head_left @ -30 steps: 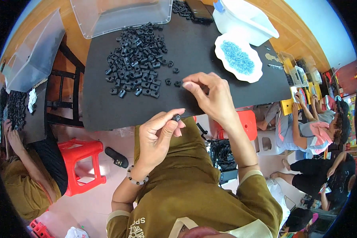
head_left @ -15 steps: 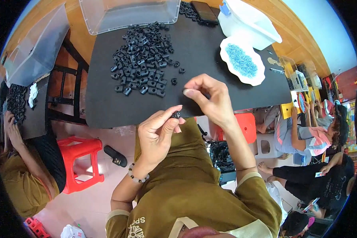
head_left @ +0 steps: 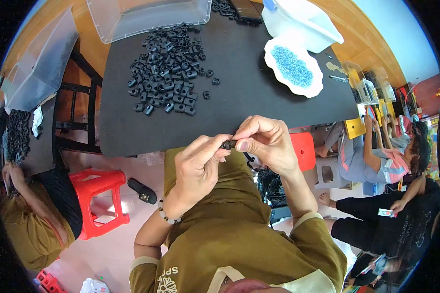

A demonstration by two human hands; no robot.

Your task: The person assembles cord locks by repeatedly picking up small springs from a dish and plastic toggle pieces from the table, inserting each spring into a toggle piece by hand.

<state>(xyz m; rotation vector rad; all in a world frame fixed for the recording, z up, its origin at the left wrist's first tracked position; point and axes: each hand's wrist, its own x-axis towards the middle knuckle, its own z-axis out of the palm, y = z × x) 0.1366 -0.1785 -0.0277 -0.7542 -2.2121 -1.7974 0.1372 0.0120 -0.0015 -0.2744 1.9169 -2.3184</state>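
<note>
Just past the table's near edge, my left hand (head_left: 195, 166) pinches a small black plastic fitting (head_left: 227, 145) between thumb and fingertips. My right hand (head_left: 271, 146) meets it from the right, thumb and forefinger closed on a small dark piece (head_left: 233, 143) set against the fitting's end. Fingers cover most of both parts. Beyond my hands, a pile of black plastic fittings (head_left: 164, 68) with round holes is spread on the dark table (head_left: 230, 63). To the right, a white scalloped dish (head_left: 272, 62) holds many tiny blue pieces (head_left: 293, 67).
A clear plastic bin (head_left: 151, 27) and a white tub (head_left: 303, 27) stand at the table's far side. A red stool (head_left: 100, 195) and a black slipper (head_left: 143, 191) are at the left. Other people sit at both sides, some handling things at a yellow table (head_left: 355, 128).
My right hand has come down and left from above the table to meet my left hand. Its small piece now touches the fitting. The whole view has shifted slightly.
</note>
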